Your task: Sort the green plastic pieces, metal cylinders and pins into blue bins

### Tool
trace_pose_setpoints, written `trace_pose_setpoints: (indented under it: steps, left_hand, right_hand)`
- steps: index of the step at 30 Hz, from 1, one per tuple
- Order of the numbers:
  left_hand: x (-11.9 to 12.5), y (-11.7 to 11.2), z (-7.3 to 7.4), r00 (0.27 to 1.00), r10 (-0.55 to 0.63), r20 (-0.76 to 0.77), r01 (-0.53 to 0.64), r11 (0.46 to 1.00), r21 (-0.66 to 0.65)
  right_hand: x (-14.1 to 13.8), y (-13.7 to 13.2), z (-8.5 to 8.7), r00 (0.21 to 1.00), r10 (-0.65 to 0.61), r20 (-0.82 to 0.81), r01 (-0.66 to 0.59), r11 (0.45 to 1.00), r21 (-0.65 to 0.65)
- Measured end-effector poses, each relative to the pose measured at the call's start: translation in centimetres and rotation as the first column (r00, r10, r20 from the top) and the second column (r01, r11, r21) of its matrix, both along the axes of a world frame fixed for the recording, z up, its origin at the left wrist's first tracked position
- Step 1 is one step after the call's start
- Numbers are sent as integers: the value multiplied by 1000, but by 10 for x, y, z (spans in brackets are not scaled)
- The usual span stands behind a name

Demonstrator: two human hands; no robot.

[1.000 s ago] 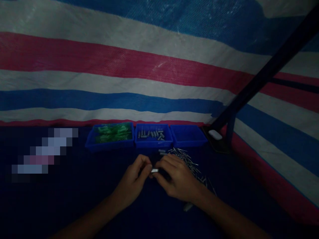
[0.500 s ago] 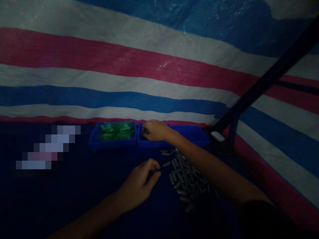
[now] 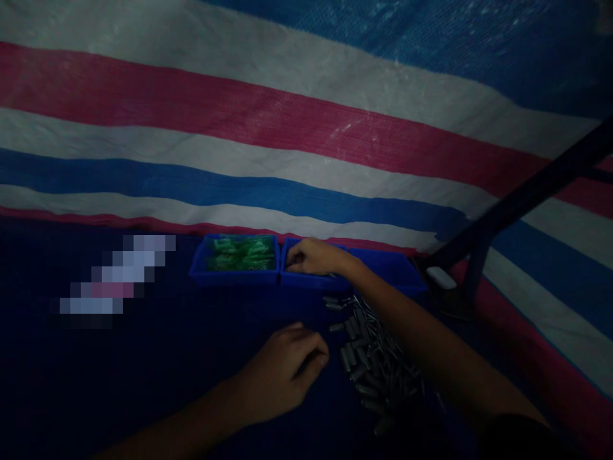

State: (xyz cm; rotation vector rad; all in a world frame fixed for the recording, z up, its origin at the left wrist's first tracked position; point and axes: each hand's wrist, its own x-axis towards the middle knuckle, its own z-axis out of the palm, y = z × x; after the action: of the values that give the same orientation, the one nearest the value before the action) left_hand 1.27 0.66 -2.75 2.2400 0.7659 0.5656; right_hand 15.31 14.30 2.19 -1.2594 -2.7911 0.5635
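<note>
My right hand (image 3: 318,255) reaches into the middle blue bin (image 3: 306,280), its fingers bent together over the left part. What they grip, if anything, is too dark to make out. Over the dark blue tabletop, my left hand (image 3: 292,370) is curled, thumb tip and forefinger close together; any object inside is hidden. Just right of it lies a heap of small grey cylinders (image 3: 351,358) mixed with thin shiny metal rods (image 3: 390,348). My right forearm passes above the far side of this heap.
Left of the middle bin stands a blue bin (image 3: 234,277) filled with green pieces in clear plastic. Another blue bin (image 3: 390,268) is on the right, beside a white rounded object (image 3: 440,278). A striped tarp (image 3: 268,115) hangs behind, with a dark slanted post (image 3: 522,198) at right.
The view has shifted, so the bins and heap appear farther right. My right hand has lowered slightly into the middle bin. My left thumb and forefinger have come closer together.
</note>
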Motion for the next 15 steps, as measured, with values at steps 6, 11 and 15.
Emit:
trace_pose_setpoints:
  steps: [6,11,15]
  left_hand:
    - [0,-11,4,983,-39,-181,75,978,196]
    - [4,-22,11,960,-94,-264,194,904,382]
    - [9,-22,9,965,-75,-253,179,891,418]
  right_hand:
    - [20,-35,11,956,-111,-273,190,940,283]
    - [52,-119,-9,899,-73,-432,275,862,426]
    - [66,-166,-39,919,1,-395,191,874,447]
